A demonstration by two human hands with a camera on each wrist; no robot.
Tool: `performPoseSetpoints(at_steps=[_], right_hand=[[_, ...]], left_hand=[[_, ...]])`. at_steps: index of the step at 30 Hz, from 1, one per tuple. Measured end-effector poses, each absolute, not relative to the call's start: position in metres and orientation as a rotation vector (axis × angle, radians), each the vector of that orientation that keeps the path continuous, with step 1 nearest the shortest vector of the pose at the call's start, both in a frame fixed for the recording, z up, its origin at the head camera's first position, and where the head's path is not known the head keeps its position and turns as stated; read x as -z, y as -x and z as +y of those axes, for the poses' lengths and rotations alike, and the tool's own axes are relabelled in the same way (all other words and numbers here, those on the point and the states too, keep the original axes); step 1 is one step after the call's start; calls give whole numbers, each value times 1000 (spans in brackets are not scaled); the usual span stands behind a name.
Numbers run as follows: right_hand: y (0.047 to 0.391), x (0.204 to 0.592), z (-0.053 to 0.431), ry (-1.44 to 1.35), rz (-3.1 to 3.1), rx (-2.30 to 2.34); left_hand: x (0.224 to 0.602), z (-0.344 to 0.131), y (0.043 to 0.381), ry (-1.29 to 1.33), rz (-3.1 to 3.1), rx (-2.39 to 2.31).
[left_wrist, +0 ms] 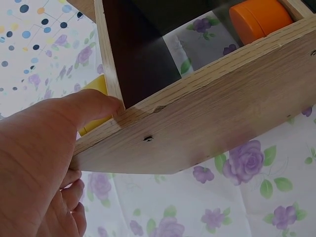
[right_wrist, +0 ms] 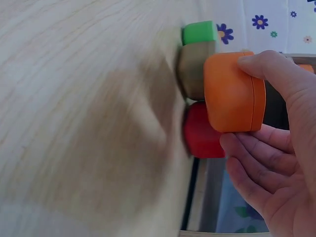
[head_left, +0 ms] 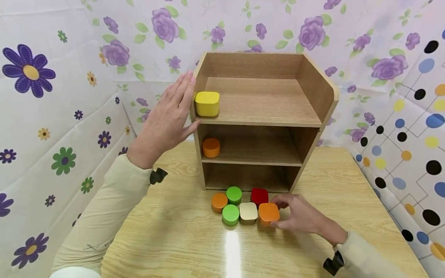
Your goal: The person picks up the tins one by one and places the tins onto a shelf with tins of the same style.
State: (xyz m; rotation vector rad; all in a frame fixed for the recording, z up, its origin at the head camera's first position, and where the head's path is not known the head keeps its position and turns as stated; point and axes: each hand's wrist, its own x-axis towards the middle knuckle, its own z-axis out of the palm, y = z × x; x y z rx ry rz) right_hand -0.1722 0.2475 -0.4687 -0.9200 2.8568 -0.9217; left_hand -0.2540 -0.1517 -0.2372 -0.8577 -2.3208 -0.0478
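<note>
One outer side panel (left_wrist: 222, 116) of the shelf unit (head_left: 259, 102) shows in left wrist view, not head. Left hand (head_left: 168, 112): fingers straight, thumb on front edge. Orange rounded-square box (head_left: 269, 211) pinched between right hand's (head_left: 299, 214) thumb and fingers.

Wooden table (head_left: 174, 239) with shelf unit (head_left: 264, 102), coloured boxes (head_left: 248, 211)

A rose-printed back wall (head_left: 236, 27), perhaps cloth, a flowered left wall (head_left: 66, 127) and a dotted right wall (head_left: 413, 131) surround a glare-streaked wooden table (head_left: 184, 243).
</note>
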Motion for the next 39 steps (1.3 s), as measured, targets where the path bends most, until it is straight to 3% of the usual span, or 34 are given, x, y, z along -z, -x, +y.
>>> performPoseSetpoints(at_steps=[17,39], right_hand=[[168,399,236,1029,2912,890],[179,260,202,1208,3046,775]], left_hand=[[237,-150,254,862,-2324,66],[235,-151,254,858,-2336,61]])
